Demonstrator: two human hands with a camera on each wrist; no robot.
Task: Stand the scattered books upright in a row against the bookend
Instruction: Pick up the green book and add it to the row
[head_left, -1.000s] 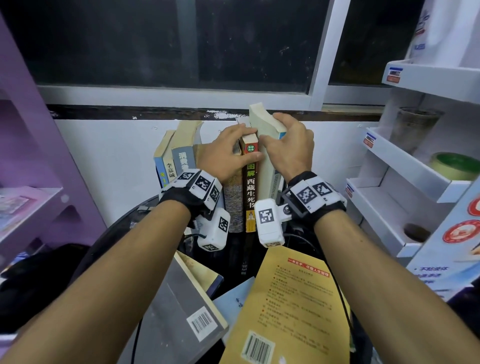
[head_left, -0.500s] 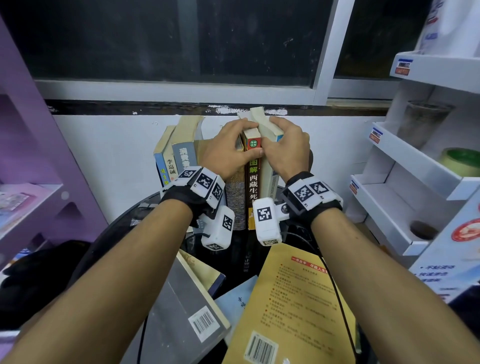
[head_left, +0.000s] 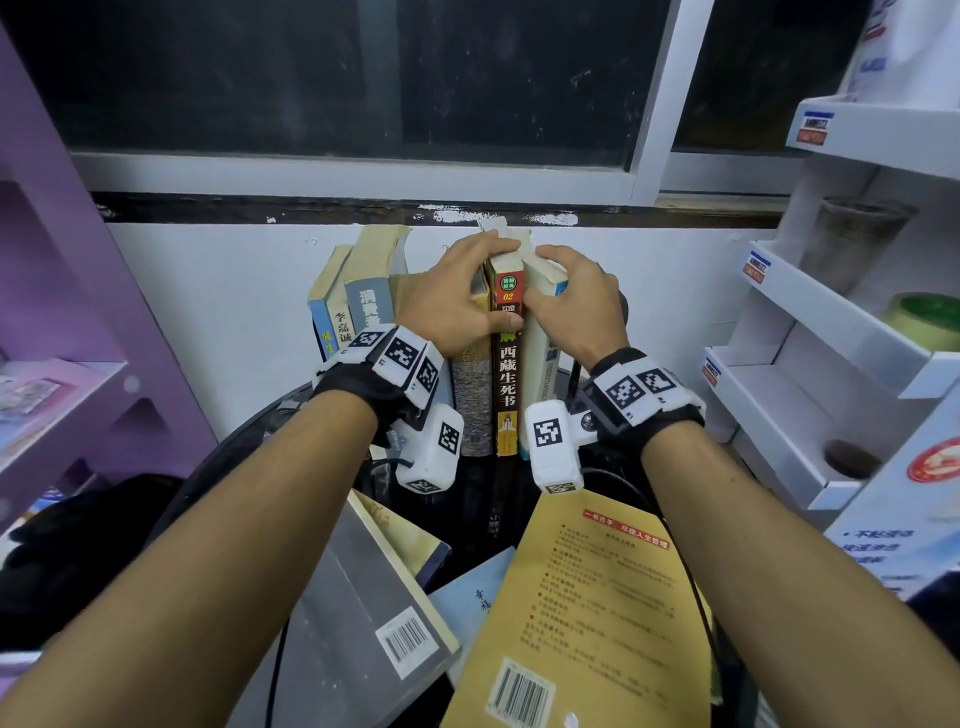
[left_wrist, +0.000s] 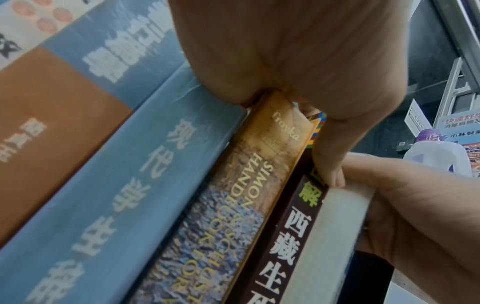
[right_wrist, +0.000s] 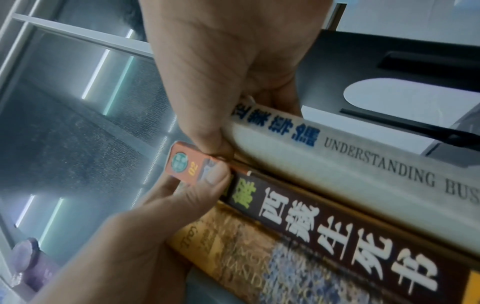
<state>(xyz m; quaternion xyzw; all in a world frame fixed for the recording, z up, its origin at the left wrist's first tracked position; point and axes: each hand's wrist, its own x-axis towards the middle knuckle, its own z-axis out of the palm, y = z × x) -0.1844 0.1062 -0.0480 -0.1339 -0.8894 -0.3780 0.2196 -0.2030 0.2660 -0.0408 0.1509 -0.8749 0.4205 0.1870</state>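
Observation:
Several books stand upright in a row at the back of the black round table (head_left: 244, 467). My left hand (head_left: 457, 296) curls over the tops of the mottled gold book (head_left: 472, 410) and the brown-spined book (head_left: 506, 384), thumb (right_wrist: 215, 179) on the brown spine. My right hand (head_left: 571, 301) grips the top of the white book (head_left: 537, 374), which stands tight against the brown one. The black bookend (right_wrist: 389, 61) stands just right of the white book. Two blue books (head_left: 366, 306) lean at the row's left end. A yellow book (head_left: 587, 623), a grey book (head_left: 353, 623) and a pale blue book (head_left: 467, 592) lie flat in front.
White display shelves (head_left: 810, 332) with a green tape roll (head_left: 930, 317) stand close on the right. A purple shelf unit (head_left: 62, 395) is on the left. The white wall and a dark window are right behind the row.
The white book, tilted and raised a second ago, has come down and now stands straight against the brown-spined book. Both hands stayed on the book tops.

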